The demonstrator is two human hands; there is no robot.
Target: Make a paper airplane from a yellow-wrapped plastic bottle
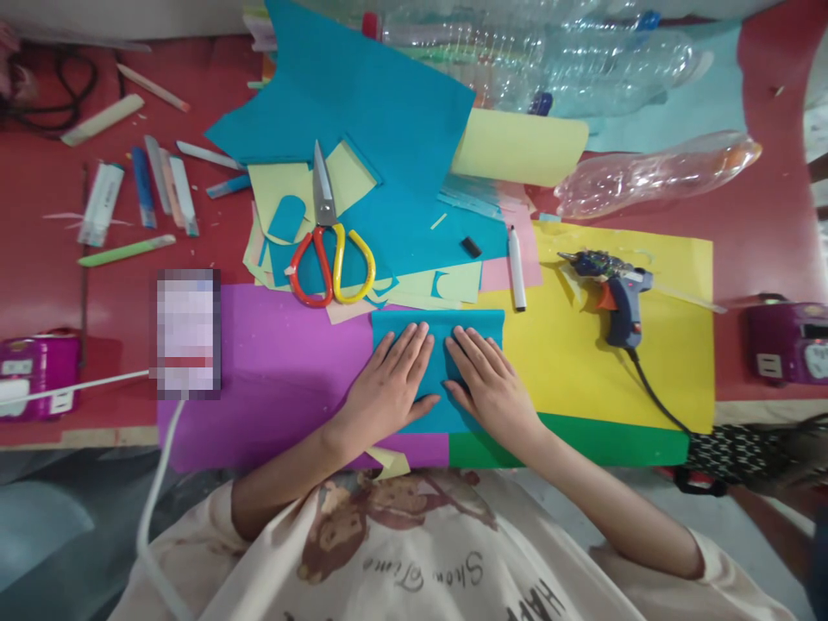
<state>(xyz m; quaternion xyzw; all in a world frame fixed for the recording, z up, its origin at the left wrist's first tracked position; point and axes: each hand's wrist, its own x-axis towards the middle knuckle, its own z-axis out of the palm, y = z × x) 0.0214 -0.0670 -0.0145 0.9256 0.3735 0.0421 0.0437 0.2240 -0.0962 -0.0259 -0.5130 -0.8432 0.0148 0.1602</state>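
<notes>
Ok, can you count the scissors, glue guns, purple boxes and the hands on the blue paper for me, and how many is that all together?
Scissors: 1
Glue gun: 1
Purple boxes, one each side: 2
Hands on the blue paper: 2
Total: 6

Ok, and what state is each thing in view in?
Left hand, flat on the small blue sheet
Right hand, flat on it too
Scissors, blades closed
Marker, uncapped
Black cap, lying loose
Glue gun, on its side, glue stick inserted
Phone, screen lit, contents blurred
Pale yellow sheet, curled
</notes>
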